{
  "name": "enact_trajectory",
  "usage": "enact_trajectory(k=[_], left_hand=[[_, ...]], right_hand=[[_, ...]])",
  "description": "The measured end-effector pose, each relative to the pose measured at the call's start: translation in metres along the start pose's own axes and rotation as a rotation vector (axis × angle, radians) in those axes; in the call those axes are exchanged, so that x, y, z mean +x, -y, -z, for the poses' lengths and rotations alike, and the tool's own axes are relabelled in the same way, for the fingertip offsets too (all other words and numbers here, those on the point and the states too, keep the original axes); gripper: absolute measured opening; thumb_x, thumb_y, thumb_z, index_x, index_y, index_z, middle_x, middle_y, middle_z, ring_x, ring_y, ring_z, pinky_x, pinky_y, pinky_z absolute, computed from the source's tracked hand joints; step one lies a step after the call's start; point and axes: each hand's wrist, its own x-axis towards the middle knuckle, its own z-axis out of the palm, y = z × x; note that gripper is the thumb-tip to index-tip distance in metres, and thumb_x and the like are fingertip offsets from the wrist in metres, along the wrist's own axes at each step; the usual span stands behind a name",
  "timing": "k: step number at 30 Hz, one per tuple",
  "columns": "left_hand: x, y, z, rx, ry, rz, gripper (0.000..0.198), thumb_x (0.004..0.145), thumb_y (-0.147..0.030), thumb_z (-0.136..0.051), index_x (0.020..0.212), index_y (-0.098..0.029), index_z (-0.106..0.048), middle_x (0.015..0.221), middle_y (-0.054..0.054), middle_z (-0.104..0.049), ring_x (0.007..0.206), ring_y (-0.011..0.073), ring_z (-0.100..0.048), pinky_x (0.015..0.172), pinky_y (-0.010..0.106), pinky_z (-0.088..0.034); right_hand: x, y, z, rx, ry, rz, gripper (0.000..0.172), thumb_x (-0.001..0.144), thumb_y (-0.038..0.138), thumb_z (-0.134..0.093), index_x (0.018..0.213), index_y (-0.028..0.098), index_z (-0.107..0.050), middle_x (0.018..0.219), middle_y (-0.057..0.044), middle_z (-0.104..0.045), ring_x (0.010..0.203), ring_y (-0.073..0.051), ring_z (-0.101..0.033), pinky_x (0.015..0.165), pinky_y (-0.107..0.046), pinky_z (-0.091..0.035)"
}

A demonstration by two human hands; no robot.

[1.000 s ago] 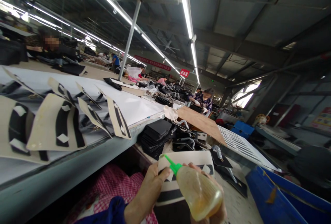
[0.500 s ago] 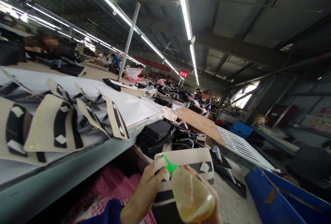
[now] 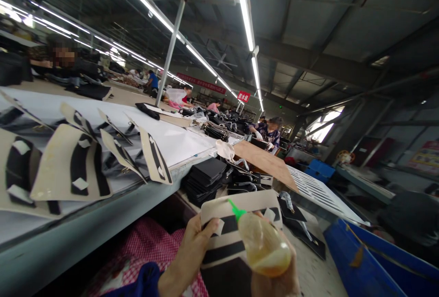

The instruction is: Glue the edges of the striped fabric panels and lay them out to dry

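The long white-topped table with a pale blue-grey edge (image 3: 137,207) runs along your left, bearing curved cream panels with black strips (image 3: 56,169) that stand tilted near its edge. On your right sits the deep blue plastic bin (image 3: 343,258), while the pink-and-white checked cloth (image 3: 147,244) lies below the table edge. Ahead of you, the flat brown wooden board (image 3: 265,164) slopes beyond a stack of flat black pieces (image 3: 202,180). Right in front of you, tilted up and between your hands, is the cream panel with black bands (image 3: 228,239). Your left hand (image 3: 192,251) pinches its left edge, thumb on the front face (the fingers are mostly hidden behind). Your right hand (image 3: 290,274) is curled around the translucent bottle of amber liquid (image 3: 264,244), which covers part of the panel. Its slim green nozzle (image 3: 237,211) points up and left across the cream upper strip, though you cannot tell whether the tip touches. Smallest is the white patch (image 3: 220,228), just beside your left thumb
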Motion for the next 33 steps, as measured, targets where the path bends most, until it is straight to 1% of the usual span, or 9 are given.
enact_trajectory(k=[2, 6, 9, 12, 15, 20, 25, 29, 33], left_hand=[[0.001, 0.002, 0.001, 0.0, -0.004, 0.013, 0.038, 0.075, -0.042, -0.079, 0.104, -0.017, -0.077, 0.084, 0.005, -0.077, 0.076, 0.021, -0.068, 0.069, 0.028, -0.053], [0.002, 0.002, 0.0, -0.029, 0.054, -0.048, 0.03, 0.076, -0.037, -0.079, 0.099, -0.018, -0.079, 0.082, 0.003, -0.076, 0.076, 0.0177, -0.065, 0.07, 0.024, -0.05], [0.001, 0.0, 0.0, -0.041, 0.023, -0.006, 0.031, 0.074, -0.041, -0.081, 0.096, -0.019, -0.079, 0.079, 0.002, -0.074, 0.072, 0.0157, -0.062, 0.068, 0.024, -0.049], [0.0, 0.001, 0.004, -0.019, -0.053, 0.064, 0.039, 0.07, -0.049, -0.083, 0.093, -0.018, -0.076, 0.075, 0.0, -0.071, 0.071, 0.016, -0.061, 0.065, 0.025, -0.05], [0.0, 0.004, 0.008, -0.002, -0.047, 0.073, 0.044, 0.066, -0.051, -0.084, 0.091, -0.016, -0.075, 0.072, 0.0, -0.068, 0.07, 0.0164, -0.06, 0.066, 0.026, -0.051], [-0.004, 0.002, 0.006, 0.064, -0.079, 0.038, 0.036, 0.07, -0.048, -0.082, 0.088, -0.016, -0.076, 0.073, -0.001, -0.067, 0.072, 0.0158, -0.058, 0.069, 0.026, -0.05], [-0.004, -0.003, 0.006, 0.061, 0.021, 0.04, 0.038, 0.076, -0.046, -0.079, 0.099, -0.016, -0.076, 0.077, 0.003, -0.071, 0.075, 0.0179, -0.061, 0.069, 0.026, -0.05], [-0.003, 0.001, 0.01, 0.115, -0.019, 0.065, 0.038, 0.076, -0.048, -0.079, 0.097, -0.015, -0.076, 0.076, 0.003, -0.07, 0.073, 0.0188, -0.061, 0.067, 0.027, -0.051], [-0.003, 0.007, 0.01, 0.063, 0.04, 0.065, 0.036, 0.078, -0.043, -0.077, 0.102, -0.016, -0.076, 0.079, 0.003, -0.072, 0.075, 0.0173, -0.061, 0.068, 0.025, -0.05]], right_hand=[[0.002, 0.0, -0.001, 0.012, -0.031, 0.014, 0.035, 0.094, 0.042, -0.054, 0.117, 0.018, -0.066, 0.104, -0.014, -0.075, 0.092, -0.032, -0.074, 0.074, -0.048, -0.062], [0.001, -0.002, 0.003, 0.009, 0.138, -0.036, 0.035, 0.093, 0.047, -0.053, 0.108, 0.02, -0.071, 0.097, -0.013, -0.075, 0.084, -0.031, -0.074, 0.069, -0.046, -0.062], [0.006, -0.002, 0.005, 0.011, 0.011, 0.005, 0.03, 0.084, 0.037, -0.069, 0.11, 0.021, -0.07, 0.103, -0.012, -0.075, 0.09, -0.032, -0.074, 0.073, -0.047, -0.062], [0.016, -0.001, 0.006, 0.04, -0.129, -0.007, 0.022, 0.092, 0.031, -0.06, 0.108, 0.02, -0.07, 0.103, -0.012, -0.075, 0.089, -0.03, -0.074, 0.075, -0.046, -0.063], [0.021, 0.002, 0.005, 0.028, -0.096, -0.044, 0.022, 0.094, 0.035, -0.058, 0.101, 0.018, -0.07, 0.098, -0.013, -0.076, 0.083, -0.03, -0.075, 0.069, -0.045, -0.064], [0.015, 0.005, 0.002, -0.06, -0.084, 0.061, 0.024, 0.087, 0.031, -0.067, 0.107, 0.016, -0.068, 0.104, -0.015, -0.075, 0.091, -0.032, -0.074, 0.074, -0.047, -0.064], [0.016, 0.005, 0.006, 0.016, 0.033, 0.1, 0.025, 0.088, 0.029, -0.065, 0.11, 0.019, -0.069, 0.106, -0.014, -0.075, 0.091, -0.032, -0.075, 0.071, -0.045, -0.064], [0.024, 0.011, 0.001, 0.073, -0.062, 0.03, 0.026, 0.08, 0.026, -0.075, 0.105, 0.019, -0.072, 0.107, -0.012, -0.076, 0.095, -0.032, -0.074, 0.079, -0.046, -0.064], [0.027, 0.013, 0.006, 0.247, 0.061, -0.09, 0.031, 0.094, 0.043, -0.053, 0.096, 0.021, -0.074, 0.101, -0.015, -0.076, 0.091, -0.036, -0.074, 0.071, -0.052, -0.065]])
